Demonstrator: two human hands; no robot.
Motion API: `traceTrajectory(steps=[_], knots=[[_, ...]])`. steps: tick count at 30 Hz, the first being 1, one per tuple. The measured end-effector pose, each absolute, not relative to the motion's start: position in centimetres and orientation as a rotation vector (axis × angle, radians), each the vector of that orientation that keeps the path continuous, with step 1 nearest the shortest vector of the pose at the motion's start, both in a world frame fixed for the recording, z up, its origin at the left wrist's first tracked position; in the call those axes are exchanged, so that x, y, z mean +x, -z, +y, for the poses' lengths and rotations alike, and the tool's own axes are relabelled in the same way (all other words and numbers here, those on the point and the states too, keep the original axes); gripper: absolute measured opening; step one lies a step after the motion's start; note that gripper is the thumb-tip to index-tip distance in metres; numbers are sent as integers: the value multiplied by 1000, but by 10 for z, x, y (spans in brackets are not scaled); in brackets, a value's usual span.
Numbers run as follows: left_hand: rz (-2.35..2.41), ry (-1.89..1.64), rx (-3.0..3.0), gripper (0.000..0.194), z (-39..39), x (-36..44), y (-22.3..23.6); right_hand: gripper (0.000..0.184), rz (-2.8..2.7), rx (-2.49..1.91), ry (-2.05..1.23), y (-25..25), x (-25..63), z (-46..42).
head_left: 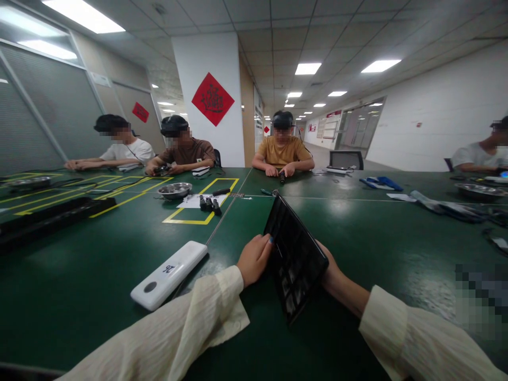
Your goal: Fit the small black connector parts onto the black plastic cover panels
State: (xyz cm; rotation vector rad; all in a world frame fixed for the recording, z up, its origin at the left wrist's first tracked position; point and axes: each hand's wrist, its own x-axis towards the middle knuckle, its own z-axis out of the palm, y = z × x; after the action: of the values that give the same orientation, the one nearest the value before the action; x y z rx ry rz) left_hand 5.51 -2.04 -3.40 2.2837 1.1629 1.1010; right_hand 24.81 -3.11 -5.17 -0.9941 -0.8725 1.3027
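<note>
A black tablet (298, 256) stands tilted above the green table in front of me, its dark screen facing left. My right hand (332, 269) grips its right edge from behind, and most of those fingers are hidden by the tablet. My left hand (254, 259) is closed at the left edge, fingers curled and pressed against the tablet. A small blue spot shows at its fingertips; I cannot make out what it is. Left of my left forearm lies a white power bank (170, 275) marked 26, with a dark cable beside it.
Ahead left, a steel bowl (174, 190) and black parts (210, 205) on white paper lie by yellow tape (186, 222). A long black tray (51, 214) is at far left. Blue cloth (381, 183), bags (444, 206) and another bowl (482, 191) lie right. Several people sit around the table.
</note>
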Motion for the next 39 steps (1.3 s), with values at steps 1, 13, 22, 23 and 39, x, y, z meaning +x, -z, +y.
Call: traceTrajectory(steps=[1, 13, 22, 23, 39], knots=[[1174, -1063, 2361, 37, -21, 55, 34, 22, -862, -994, -1308, 52, 248, -31], [1333, -743, 2831, 43, -21, 56, 30, 26, -741, -952, -1277, 49, 239, -43], [1215, -714, 2927, 40, -22, 53, 26, 34, -670, -944, -1322, 49, 233, -50], [1212, -709, 2924, 40, -23, 52, 26, 34, -675, -939, -1322, 49, 233, -50], [1468, -747, 2615, 40, -24, 55, 32, 34, -692, -938, -1336, 53, 234, -47]])
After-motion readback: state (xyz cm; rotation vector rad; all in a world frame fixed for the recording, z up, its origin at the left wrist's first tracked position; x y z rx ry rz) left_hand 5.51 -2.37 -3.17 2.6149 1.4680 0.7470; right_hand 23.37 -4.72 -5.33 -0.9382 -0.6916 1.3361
